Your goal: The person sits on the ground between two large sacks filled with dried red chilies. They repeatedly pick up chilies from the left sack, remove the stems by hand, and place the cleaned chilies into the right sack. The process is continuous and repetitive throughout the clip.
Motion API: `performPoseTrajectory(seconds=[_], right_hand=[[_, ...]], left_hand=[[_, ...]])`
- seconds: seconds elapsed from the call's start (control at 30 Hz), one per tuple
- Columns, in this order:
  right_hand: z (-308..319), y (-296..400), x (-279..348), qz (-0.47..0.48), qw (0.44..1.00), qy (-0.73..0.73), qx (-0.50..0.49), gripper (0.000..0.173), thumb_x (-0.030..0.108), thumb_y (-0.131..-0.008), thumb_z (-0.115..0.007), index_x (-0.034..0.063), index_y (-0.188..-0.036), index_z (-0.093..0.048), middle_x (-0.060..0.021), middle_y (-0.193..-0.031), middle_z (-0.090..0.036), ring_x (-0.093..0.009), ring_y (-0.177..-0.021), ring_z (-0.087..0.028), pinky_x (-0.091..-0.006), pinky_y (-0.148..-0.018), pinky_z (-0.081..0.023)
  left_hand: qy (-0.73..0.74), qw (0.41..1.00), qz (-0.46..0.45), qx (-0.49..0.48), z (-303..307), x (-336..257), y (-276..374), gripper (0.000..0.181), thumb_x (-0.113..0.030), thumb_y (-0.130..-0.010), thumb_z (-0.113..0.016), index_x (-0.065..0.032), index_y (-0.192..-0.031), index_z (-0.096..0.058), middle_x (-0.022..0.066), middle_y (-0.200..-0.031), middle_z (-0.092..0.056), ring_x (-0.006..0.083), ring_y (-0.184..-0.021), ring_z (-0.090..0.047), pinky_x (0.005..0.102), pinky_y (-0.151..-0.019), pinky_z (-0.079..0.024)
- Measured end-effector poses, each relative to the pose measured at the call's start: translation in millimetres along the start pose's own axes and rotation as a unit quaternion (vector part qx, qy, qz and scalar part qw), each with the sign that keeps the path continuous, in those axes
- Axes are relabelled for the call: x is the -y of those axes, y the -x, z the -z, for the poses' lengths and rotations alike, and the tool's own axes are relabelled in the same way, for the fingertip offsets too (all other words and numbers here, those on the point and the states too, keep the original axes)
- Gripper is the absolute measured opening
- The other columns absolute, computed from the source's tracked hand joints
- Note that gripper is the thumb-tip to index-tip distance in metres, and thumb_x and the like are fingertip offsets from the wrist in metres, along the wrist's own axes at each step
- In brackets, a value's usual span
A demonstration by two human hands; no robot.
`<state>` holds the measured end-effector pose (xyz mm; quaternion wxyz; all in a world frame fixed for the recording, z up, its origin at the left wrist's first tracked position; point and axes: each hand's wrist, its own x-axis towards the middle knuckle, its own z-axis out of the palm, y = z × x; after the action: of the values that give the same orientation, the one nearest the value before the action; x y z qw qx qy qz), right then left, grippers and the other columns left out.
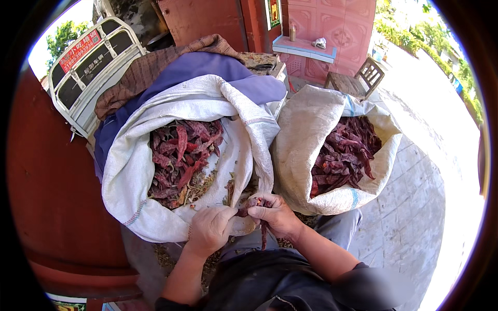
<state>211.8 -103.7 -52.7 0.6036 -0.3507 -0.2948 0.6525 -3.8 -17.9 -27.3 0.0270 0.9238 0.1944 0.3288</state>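
My right hand [277, 217] grips several dark red dried chili peppers [264, 236], one hanging below the fingers. Close beside it, my left hand [210, 227] pinches the end of a chili between thumb and fingers. Both hands are over my lap, at the near rim of a white woven sack [126, 179] with its mouth rolled back. Inside that sack lie wrinkled dried chilies [181, 151], with stems and dry bits [200, 186] along their near side. To the right, a second woven sack [299, 124] stands with its mouth spread, holding darker dried chilies [342, 155].
Purple cloth [198, 66] and brown striped cloth [132, 83] lie behind the left sack. A white metal rack [93, 66] bearing writing rises at left. Beyond the right sack are a wooden chair [348, 83] and a tiled ledge [303, 49] with a bottle [292, 32].
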Motion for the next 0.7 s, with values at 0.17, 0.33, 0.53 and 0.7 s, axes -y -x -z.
performPoseTrajectory(seconds=[0.17,0.33,0.53,0.7], right_hand=[[-13,41,48,0.036,0.998,0.043,0.001,0.015,0.012,-0.096,-0.081,0.0032,-0.101,-0.069,-0.0049,-0.09,-0.067,-0.013,-0.08,-0.061,-0.0288,-0.074,-0.049],[5,87,147,0.384,0.846,0.363,-0.078,0.024,0.014,-0.093,-0.084,0.0007,-0.108,-0.071,-0.0044,-0.096,-0.068,-0.012,-0.083,-0.062,-0.0297,-0.078,-0.05],[30,75,179,0.356,0.571,0.648,-0.357,0.036,0.011,-0.085,-0.082,-0.0028,-0.116,-0.071,-0.0162,-0.113,-0.072,-0.029,-0.097,-0.071,-0.0378,-0.089,-0.056],[-27,52,129,0.331,0.733,0.574,-0.155,0.034,0.011,-0.088,-0.08,-0.0018,-0.119,-0.072,-0.0174,-0.105,-0.073,-0.034,-0.095,-0.074,-0.0399,-0.086,-0.059]], left_hand=[[-0.074,0.981,0.169,-0.053,23,74,7,0.018,-0.009,-0.088,-0.078,-0.0045,-0.104,-0.071,0.0129,-0.098,-0.074,0.0353,-0.091,-0.072,0.0456,-0.081,-0.056],[-0.205,0.953,0.216,0.049,23,109,-14,0.028,-0.022,-0.087,-0.081,-0.0075,-0.109,-0.074,0.0108,-0.104,-0.072,0.0351,-0.1,-0.07,0.0485,-0.086,-0.056],[-0.139,0.966,0.217,-0.025,27,113,0,0.019,-0.018,-0.089,-0.078,-0.0046,-0.103,-0.075,0.0127,-0.099,-0.073,0.037,-0.095,-0.07,0.0481,-0.083,-0.056],[-0.089,0.976,0.193,-0.042,45,79,-3,0.018,-0.012,-0.09,-0.076,-0.0004,-0.104,-0.075,0.0173,-0.096,-0.073,0.0394,-0.093,-0.07,0.0486,-0.082,-0.055]])
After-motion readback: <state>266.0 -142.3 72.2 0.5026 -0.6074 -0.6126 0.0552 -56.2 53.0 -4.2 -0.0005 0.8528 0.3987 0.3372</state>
